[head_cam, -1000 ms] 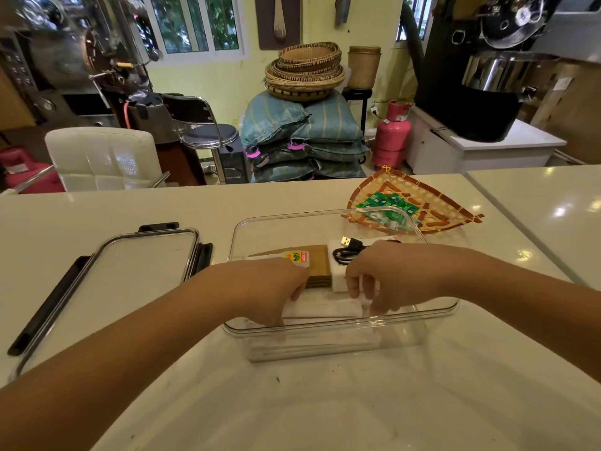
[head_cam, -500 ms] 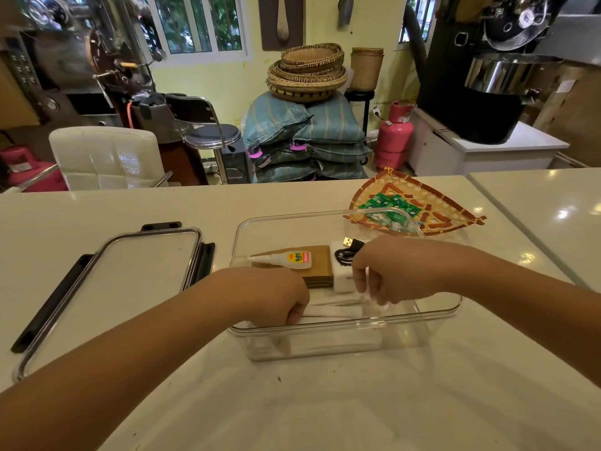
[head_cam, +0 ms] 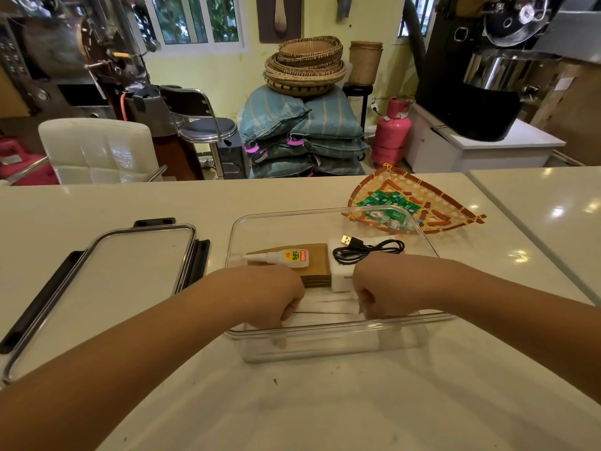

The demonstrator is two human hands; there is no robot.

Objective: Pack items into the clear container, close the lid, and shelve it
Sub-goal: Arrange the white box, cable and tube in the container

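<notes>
The clear container [head_cam: 328, 332] sits on the white counter in front of me. Inside lie a brown stack of card [head_cam: 317, 266] with a small glue bottle [head_cam: 286, 257] on top, a white box [head_cam: 340, 278] and a black USB cable [head_cam: 367, 250]. Both hands reach into its near side. My left hand [head_cam: 265, 296] and my right hand [head_cam: 387, 288] are curled over a flat white packet [head_cam: 325, 312] lying along the container's front, one hand at each end. The clear lid [head_cam: 107, 288] with black clips lies flat to the left.
A woven triangular tray [head_cam: 452, 206] holding several green sachets [head_cam: 390, 203] rests just behind the container's right corner. A counter seam runs along the right. Chairs, stacked sacks, baskets and a pink gas cylinder stand beyond the counter.
Both hands slid toward me inside the container, from the middle to its front wall, pressing the white packet down. The cable and glue bottle are now uncovered.
</notes>
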